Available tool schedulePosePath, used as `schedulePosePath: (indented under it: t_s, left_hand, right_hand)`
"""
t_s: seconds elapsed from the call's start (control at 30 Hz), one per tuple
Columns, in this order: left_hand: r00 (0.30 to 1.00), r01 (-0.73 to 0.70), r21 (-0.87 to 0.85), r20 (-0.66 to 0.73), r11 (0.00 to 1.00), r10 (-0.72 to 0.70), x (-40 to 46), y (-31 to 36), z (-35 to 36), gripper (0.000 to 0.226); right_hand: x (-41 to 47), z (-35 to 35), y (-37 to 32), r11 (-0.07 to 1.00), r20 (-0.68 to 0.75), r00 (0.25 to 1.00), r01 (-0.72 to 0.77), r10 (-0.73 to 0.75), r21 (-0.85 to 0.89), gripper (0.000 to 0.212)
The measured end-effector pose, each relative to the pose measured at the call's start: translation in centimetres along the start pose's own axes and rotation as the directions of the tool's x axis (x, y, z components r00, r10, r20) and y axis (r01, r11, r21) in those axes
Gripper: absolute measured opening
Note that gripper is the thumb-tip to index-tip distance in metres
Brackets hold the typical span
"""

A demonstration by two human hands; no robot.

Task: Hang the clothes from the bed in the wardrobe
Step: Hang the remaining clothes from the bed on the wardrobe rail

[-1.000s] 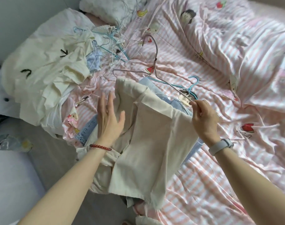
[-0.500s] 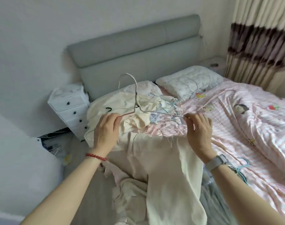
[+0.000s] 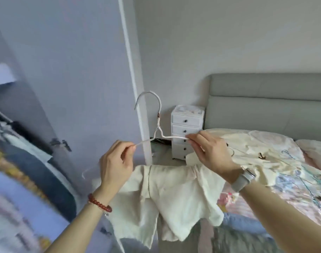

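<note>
Head view: both hands hold one white wire hanger (image 3: 158,123) at centre frame, hook upward. The left hand (image 3: 115,166) sits centre-left, fingers curled, thumb and forefinger pinching the hanger's left arm near its end. The right hand (image 3: 211,152) sits centre-right, fingers bent, thumb and fingertips pinching the hanger's right arm. The hook curves toward the left, in front of the pale wardrobe panel (image 3: 79,70) that fills the upper left.

A cream garment (image 3: 172,196) hangs below the hands at lower centre, draped over the hanger's lower part, which is hidden; its folds drop toward the bottom edge. At far left, blurred clothes (image 3: 28,161) hang inside the wardrobe.

The bed (image 3: 265,207) occupies the right of the frame, with a grey headboard (image 3: 265,99) at upper right. A heap of cream clothes (image 3: 256,148) lies on it at centre right, with thin blue hangers (image 3: 302,172) beside it. A white drawer unit (image 3: 187,130) stands at centre, between wardrobe panel and headboard.

A red bead bracelet (image 3: 100,205) circles the left wrist; a grey watch (image 3: 243,178) circles the right wrist.
</note>
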State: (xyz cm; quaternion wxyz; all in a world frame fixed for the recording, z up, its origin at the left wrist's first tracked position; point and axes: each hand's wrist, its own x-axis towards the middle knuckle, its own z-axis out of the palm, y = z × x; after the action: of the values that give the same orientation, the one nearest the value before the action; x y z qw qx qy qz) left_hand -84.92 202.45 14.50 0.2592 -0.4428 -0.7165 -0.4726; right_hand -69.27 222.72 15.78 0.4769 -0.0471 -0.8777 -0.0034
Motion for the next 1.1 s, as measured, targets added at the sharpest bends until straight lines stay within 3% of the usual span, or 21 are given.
schedulePosePath:
  t_s: [0.23, 0.4, 0.57, 0.7, 0.83, 0.97, 1.1]
  left_hand:
    - [0.975, 0.218, 0.068, -0.047, 0.974, -0.215, -6.6, -7.7, -14.0, 0.017]
    - [0.952, 0.282, 0.238, -0.194, 0.929, -0.239, -10.6, -11.0, -22.4, 0.020]
    - [0.883, 0.410, 0.368, -0.390, 0.834, -0.262, -13.5, -13.7, -30.8, 0.033]
    - [0.807, 0.563, 0.519, -0.512, 0.644, -0.293, -15.7, -15.7, -37.1, 0.035]
    - [0.647, 0.725, 0.449, -0.704, 0.522, -0.293, -16.8, -15.5, -42.5, 0.041]
    - [0.685, 0.695, 0.589, -0.717, 0.413, -0.129, -15.7, -14.4, -46.8, 0.046]
    - [0.756, 0.645, 0.712, -0.648, 0.276, -0.095, -13.1, -15.0, -49.6, 0.051]
  right_hand:
    - [4.9, 6.5, -13.3, 0.931, 0.176, 0.942, 0.229, -0.286, 0.285, 0.026]
    - [6.3, 10.8, -22.4, 0.865, 0.214, 0.899, 0.266, -0.381, 0.425, 0.010]
    - [6.2, 14.8, -32.3, 0.738, 0.230, 0.828, 0.286, -0.512, 0.611, 0.010]
    - [5.1, 17.6, -41.1, 0.582, 0.237, 0.836, 0.117, -0.495, 0.805, 0.010]
    - [5.8, 20.4, -49.5, 0.416, 0.339, 0.867, -0.174, -0.365, 0.892, 0.010]
    - [8.0, 23.1, -56.5, 0.298, 0.375, 0.873, -0.286, -0.311, 0.911, 0.014]
    - [9.7, 26.2, -60.6, 0.272, 0.410, 0.866, -0.336, -0.288, 0.902, 0.016]
